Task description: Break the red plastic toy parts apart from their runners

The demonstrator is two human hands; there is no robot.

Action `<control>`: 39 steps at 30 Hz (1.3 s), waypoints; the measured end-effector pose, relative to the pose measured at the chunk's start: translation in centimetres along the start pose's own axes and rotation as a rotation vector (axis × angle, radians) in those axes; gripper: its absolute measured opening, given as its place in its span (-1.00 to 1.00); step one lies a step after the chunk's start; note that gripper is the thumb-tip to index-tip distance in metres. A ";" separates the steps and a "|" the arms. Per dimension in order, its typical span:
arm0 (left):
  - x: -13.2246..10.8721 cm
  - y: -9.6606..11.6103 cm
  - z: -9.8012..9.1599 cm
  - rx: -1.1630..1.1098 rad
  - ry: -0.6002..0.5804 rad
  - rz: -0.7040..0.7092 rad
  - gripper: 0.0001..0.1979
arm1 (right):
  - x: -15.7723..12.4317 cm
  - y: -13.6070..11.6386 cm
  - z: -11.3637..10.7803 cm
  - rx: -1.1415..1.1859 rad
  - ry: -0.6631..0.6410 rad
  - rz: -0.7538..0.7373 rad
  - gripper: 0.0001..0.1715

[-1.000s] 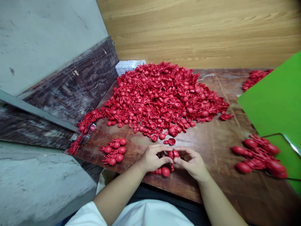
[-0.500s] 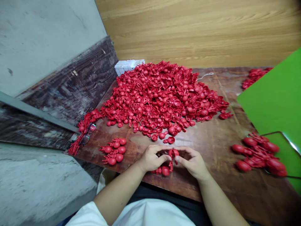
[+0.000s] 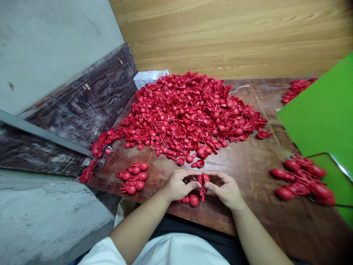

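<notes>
Between my left hand (image 3: 181,185) and my right hand (image 3: 224,187) is a small red plastic figure (image 3: 203,179) with a round head and thin legs hanging down. Thumbs and fingertips of both hands pinch it from either side, and a dark gap runs down its head. Just below my left fingers another red figure (image 3: 193,200) lies on the table, partly hidden by the hand. Ahead of both hands spreads a big heap of red figure parts (image 3: 182,110), many of them hollow halves.
A group of several red figures (image 3: 137,170) lies left of my hands, another group (image 3: 300,180) at right by a green panel (image 3: 325,110). Eyeglasses (image 3: 101,162) rest at the left edge. White stacked pieces (image 3: 149,78) stand behind the heap, a white string (image 3: 239,88) beside it.
The gap in the figure's head looks a little narrower, and its legs hang straighter between my hands. Both hands stay in nearly the same place.
</notes>
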State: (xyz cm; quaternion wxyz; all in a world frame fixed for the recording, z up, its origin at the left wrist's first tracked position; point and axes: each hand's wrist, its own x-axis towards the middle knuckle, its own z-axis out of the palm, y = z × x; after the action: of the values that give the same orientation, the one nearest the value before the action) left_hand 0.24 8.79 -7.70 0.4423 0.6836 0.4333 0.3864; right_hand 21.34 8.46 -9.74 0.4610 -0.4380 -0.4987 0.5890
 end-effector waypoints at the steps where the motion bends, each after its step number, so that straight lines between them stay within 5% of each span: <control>1: 0.0 0.0 0.0 -0.001 -0.001 0.001 -0.65 | 0.0 0.0 0.0 0.005 -0.002 0.004 -0.63; 9: 0.0 -0.1 0.0 0.003 -0.007 -0.002 -0.65 | -0.2 0.0 0.0 0.012 -0.016 0.044 -0.64; 24: 0.0 -0.7 0.4 0.031 0.050 0.060 -0.64 | 0.2 -0.6 -0.1 -0.269 -0.025 -0.187 -0.64; 32: 0.0 -1.1 0.6 0.022 0.108 0.108 -0.53 | -0.2 -0.3 -0.3 -0.246 -0.194 -0.135 -0.61; 39: 0.0 -0.9 0.5 0.003 0.026 0.136 -0.38 | -0.8 -1.0 0.1 -0.106 -0.285 -0.031 -0.22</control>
State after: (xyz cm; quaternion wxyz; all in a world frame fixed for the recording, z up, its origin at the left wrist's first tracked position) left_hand 0.41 8.85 -8.73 0.4081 0.7071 0.3922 0.4238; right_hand 21.47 7.74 -8.71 0.3708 -0.3658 -0.5961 0.6110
